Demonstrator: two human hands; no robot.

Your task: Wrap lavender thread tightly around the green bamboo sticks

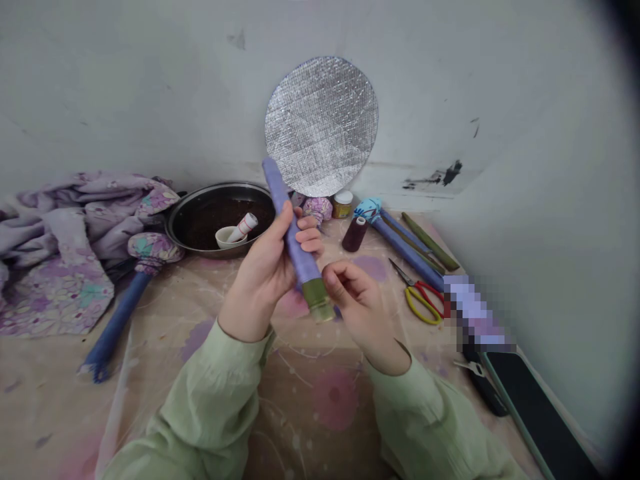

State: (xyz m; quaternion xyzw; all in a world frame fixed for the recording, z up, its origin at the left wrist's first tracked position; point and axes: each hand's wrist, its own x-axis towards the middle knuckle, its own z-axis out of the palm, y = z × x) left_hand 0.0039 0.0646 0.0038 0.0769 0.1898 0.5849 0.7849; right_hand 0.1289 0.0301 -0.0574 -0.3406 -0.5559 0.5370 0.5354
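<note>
Left hand (pixel 267 267) is wrapped tight around the purple-wrapped stick (pixel 295 243), held up tilted over the bench (pixel 310 393), and the right hand (pixel 357 297) has its fingertips pinched together right by the stick's green bottom end (pixel 317 297). Silver foil disc (pixel 321 125) sits at the stick's top. Scissors (pixel 420 293) lie just right of the hands, metal pan (pixel 215 217) behind.

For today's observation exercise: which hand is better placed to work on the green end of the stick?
Probably the right hand: its fingertips are at the green end, while the left hand grips the stick mid-shaft, steadying it.
</note>
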